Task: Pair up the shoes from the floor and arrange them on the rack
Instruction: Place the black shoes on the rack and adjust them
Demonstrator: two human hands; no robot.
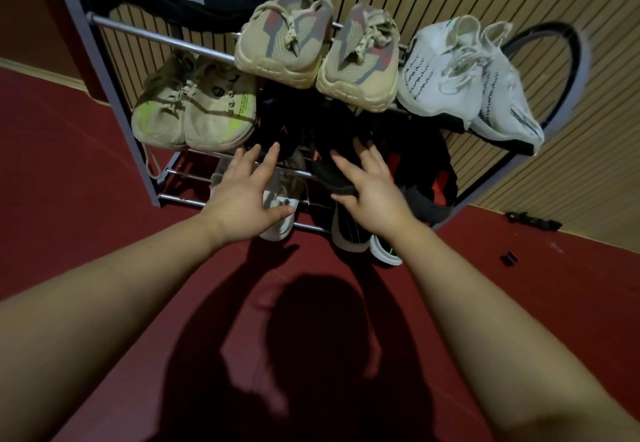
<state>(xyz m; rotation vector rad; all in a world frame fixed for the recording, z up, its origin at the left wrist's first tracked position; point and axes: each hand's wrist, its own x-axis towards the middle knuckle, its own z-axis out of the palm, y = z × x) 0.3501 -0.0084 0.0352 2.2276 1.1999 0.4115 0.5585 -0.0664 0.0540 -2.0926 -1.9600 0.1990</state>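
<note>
under both hands (249, 192), black shoes (332, 164)

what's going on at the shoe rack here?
A person is arranging shoes on the rack. Both hands are open at the middle shelf: the left hand hovers empty, the right hand rests on a black shoe. Tan, white and beige-yellow pairs already sit on the rack.

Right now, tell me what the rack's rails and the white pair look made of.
Rack's rails: apparently polished metal tubing, since bright highlights run along them. White pair: probably knitted fabric uppers, matte and soft-looking with printed dark markings; the soles are mostly hidden.
</note>
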